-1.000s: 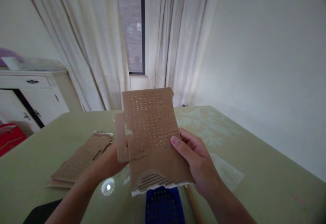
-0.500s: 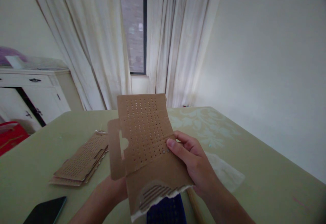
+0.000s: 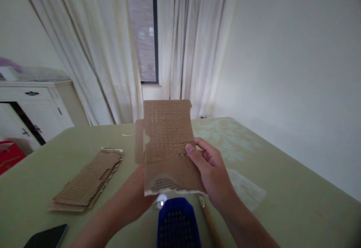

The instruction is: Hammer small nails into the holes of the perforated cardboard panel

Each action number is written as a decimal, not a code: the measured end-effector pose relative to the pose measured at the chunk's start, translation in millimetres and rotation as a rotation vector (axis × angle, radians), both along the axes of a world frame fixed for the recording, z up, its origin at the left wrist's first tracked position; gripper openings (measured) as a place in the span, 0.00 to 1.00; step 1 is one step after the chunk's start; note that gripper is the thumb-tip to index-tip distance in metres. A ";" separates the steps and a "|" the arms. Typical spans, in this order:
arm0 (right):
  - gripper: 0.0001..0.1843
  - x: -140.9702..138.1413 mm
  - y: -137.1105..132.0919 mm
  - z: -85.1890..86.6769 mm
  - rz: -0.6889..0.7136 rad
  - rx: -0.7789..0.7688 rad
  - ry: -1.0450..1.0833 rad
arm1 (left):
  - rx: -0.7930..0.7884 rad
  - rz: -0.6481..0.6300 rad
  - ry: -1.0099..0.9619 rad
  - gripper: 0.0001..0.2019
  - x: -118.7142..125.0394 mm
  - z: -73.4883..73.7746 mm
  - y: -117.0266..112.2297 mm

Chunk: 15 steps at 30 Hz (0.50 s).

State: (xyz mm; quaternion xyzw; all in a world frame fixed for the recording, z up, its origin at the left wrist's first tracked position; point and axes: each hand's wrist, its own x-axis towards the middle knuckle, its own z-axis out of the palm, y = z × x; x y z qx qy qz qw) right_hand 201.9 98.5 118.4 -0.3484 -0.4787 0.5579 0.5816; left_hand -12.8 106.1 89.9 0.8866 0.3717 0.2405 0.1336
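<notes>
I hold a brown perforated cardboard piece (image 3: pixel 168 142) upright over the table, its torn lower edge facing me. My right hand (image 3: pixel 210 169) grips its right side, thumb on the front face. My left hand (image 3: pixel 138 189) is behind the lower left part of the card, its fingers hidden. A narrow flap of the card sticks out on the left.
A stack of similar perforated cardboard sheets (image 3: pixel 86 180) lies on the green table (image 3: pixel 267 187) at left. A blue perforated object (image 3: pixel 177 223) and a wooden stick (image 3: pixel 210 221) lie just below the card. A dark phone (image 3: pixel 46 236) sits at the near left. A white cabinet (image 3: pixel 31 105) and curtains stand behind.
The card has swung to face me more squarely and moved slightly up and right. The side flap now looks narrower. The blue object shows more below the card.
</notes>
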 end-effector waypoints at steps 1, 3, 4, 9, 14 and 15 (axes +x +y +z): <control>0.18 2.8 1.0 0.0 -0.069 0.043 -0.063 | -0.115 0.000 0.044 0.09 -3.6 1.5 -3.8; 0.15 7.7 1.0 0.5 -0.200 0.164 -0.275 | -0.326 -0.047 0.133 0.06 -8.2 7.1 -15.7; 0.14 9.2 -0.2 1.1 -0.247 0.224 -0.403 | -0.355 -0.095 0.138 0.05 -8.1 11.2 -22.7; 0.15 6.0 -20.0 7.1 -0.227 0.389 -0.847 | 0.400 0.089 -0.083 0.16 13.2 28.8 -39.1; 0.16 1.5 -39.9 13.0 -0.098 0.463 -1.053 | 0.698 0.062 0.157 0.11 21.2 22.9 -21.5; 0.15 2.2 -39.9 12.6 -0.076 0.467 -1.080 | 0.712 0.015 0.178 0.11 20.0 22.7 -20.1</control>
